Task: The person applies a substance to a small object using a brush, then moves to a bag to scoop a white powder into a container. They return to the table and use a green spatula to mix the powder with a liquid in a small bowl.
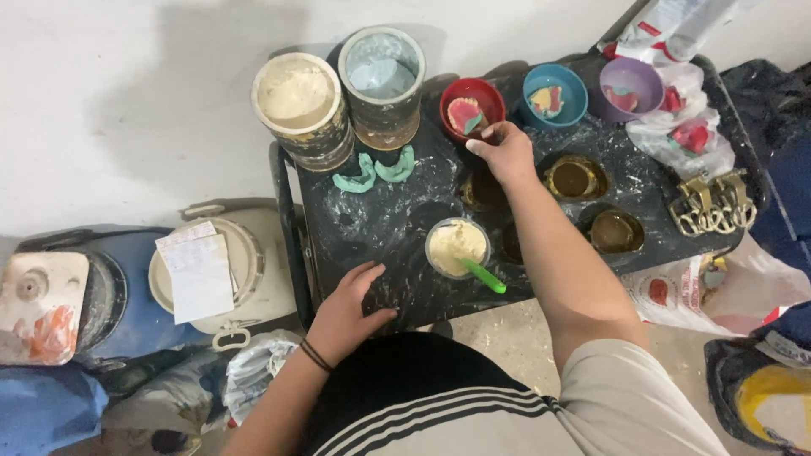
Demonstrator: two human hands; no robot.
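Observation:
My right hand (pixel 507 152) reaches across the black, plaster-stained table (pixel 397 211) to the red bowl (pixel 473 105), its fingertips at the bowl's near rim beside a pink and green dental cast inside; whether it grips anything I cannot tell. My left hand (pixel 351 308) rests open on the table's near edge, fingers spread. Between the hands stands a clear cup of cream plaster mix (pixel 456 247) with a green spatula (pixel 483 275) in it. Two green dental impressions (pixel 376 171) lie near the tubs.
Two stained tubs (pixel 300 105) (pixel 382 74) stand at the back left, a blue bowl (pixel 553 95) and purple bowl (pixel 630 87) at the back right. Several round brass moulds (pixel 576 177) and metal articulators (pixel 710 204) sit right. A white bucket with paper (pixel 203 270) stands left.

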